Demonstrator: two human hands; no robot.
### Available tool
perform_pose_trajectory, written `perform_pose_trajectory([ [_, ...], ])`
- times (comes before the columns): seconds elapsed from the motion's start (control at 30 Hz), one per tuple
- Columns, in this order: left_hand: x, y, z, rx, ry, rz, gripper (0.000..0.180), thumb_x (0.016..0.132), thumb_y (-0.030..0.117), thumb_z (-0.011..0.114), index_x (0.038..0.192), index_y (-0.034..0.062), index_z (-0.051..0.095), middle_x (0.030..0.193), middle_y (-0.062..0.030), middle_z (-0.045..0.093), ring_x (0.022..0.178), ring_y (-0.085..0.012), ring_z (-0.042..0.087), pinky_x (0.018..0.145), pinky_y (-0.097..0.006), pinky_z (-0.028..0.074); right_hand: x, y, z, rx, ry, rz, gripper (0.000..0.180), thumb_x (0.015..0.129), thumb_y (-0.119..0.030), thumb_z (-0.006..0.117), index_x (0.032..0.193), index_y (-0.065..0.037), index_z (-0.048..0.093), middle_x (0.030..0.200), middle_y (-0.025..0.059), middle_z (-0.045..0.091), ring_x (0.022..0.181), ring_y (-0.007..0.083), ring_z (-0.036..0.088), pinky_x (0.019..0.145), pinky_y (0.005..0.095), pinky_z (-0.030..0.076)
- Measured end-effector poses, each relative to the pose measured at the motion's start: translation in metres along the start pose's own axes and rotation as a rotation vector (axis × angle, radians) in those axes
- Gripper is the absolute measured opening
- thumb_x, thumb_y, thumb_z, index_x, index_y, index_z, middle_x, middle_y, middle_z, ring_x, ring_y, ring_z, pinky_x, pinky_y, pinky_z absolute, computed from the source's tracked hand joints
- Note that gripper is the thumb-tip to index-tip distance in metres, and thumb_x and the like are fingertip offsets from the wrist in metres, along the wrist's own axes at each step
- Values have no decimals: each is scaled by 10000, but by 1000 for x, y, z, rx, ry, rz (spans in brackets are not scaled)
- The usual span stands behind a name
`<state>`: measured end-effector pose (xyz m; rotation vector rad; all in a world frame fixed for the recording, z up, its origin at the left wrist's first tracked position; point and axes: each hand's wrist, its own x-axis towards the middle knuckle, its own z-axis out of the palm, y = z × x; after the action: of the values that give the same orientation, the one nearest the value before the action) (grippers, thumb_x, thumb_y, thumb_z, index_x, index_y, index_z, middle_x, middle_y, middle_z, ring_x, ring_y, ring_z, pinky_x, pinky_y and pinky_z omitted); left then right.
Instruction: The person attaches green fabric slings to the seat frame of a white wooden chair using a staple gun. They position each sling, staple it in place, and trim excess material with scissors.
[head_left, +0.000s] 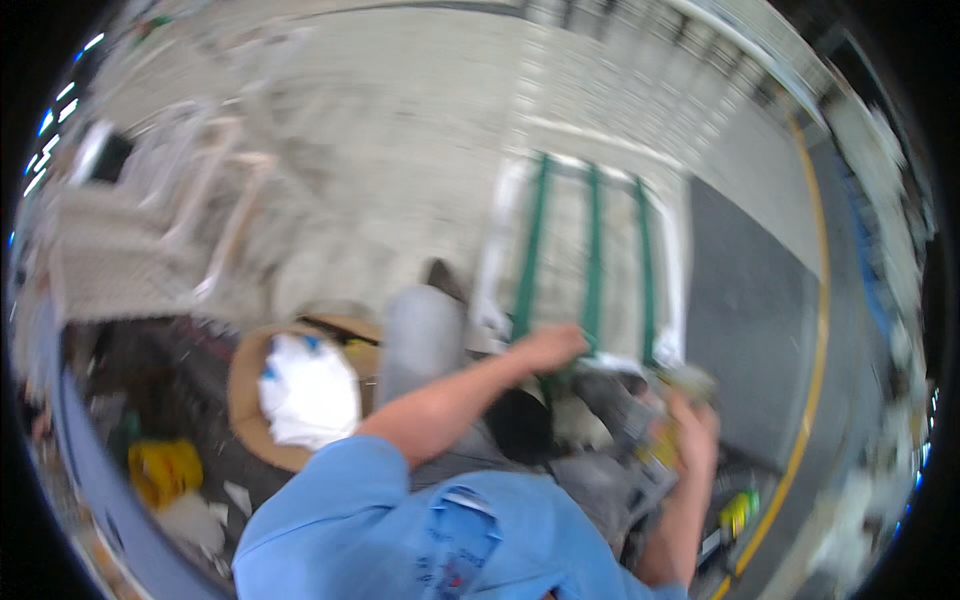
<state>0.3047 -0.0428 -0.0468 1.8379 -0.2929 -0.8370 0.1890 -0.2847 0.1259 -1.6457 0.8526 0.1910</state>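
The picture was smeared by motion, so fine detail was lost. The left hand (pixel 548 348) sat just past the centre toward four o'clock, its bare forearm crossing up from the blue shirt (pixel 400 520) at six o'clock. The hand lay on the near end of a white panel with green stripes (pixel 590 260), which stretched away toward one o'clock over the pale concrete floor (pixel 400 150). Its fingers looked curled over the panel's edge, though the blur left it unclear whether they gripped it or only rested there.

The right hand (pixel 690 425) was at four o'clock, fingers wrapped around a small greyish, yellow-tinged object (pixel 672 395) whose kind could not be made out. It was held just right of the panel's near end.

At eight o'clock a round brown tray (pixel 245 400) carried a white cloth (pixel 305 390). Farther out at eight o'clock lay something yellow (pixel 165 468). A dark mat (pixel 750 330) lay at three o'clock, edged by a yellow line (pixel 815 330) on the floor. A pale frame (pixel 215 200) stood at ten o'clock.
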Motion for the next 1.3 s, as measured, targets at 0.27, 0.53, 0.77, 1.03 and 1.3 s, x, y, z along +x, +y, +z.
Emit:
perform_pose_trajectory([
  [0.27,-60,17,52,515,83,189,468,857,201,645,1305,109,545,959,-237,717,921,-437,713,750,-570,528,-8,29,14,80,-81,-319,313,961,-222,718,1179,-7,655,931,81,689,788,223,686,699,375,570],
  [0.53,-72,24,51,538,40,130,587,842,165,653,1398,70,492,1068,-247,700,1033,-447,684,834,-558,524,-15,30,148,-184,-641,-305,313,958,-198,716,1188,4,652,953,88,692,802,217,684,709,366,565],
  [0.77,-71,33,52,533,48,111,536,856,191,655,1359,56,528,1088,-256,696,1050,-453,672,875,-538,526,-17,33,167,-207,-757,-319,314,955,-177,714,1196,14,649,972,94,694,815,213,682,717,358,562],
  [1.03,-78,18,75,-418,158,15,410,876,238,617,1223,35,697,1147,-243,714,1065,-341,708,934,-486,539,18,101,55,-62,-340,-102,316,951,-152,712,1205,24,646,994,101,697,830,207,680,727,349,557],
  [1.3,-22,-45,59,-1497,274,-425,496,899,522,776,1144,94,721,1071,-100,723,969,-282,659,819,-490,519,-100,300,-174,388,439,199,320,948,-128,710,1214,35,643,1016,108,700,845,202,678,736,340,553],
])
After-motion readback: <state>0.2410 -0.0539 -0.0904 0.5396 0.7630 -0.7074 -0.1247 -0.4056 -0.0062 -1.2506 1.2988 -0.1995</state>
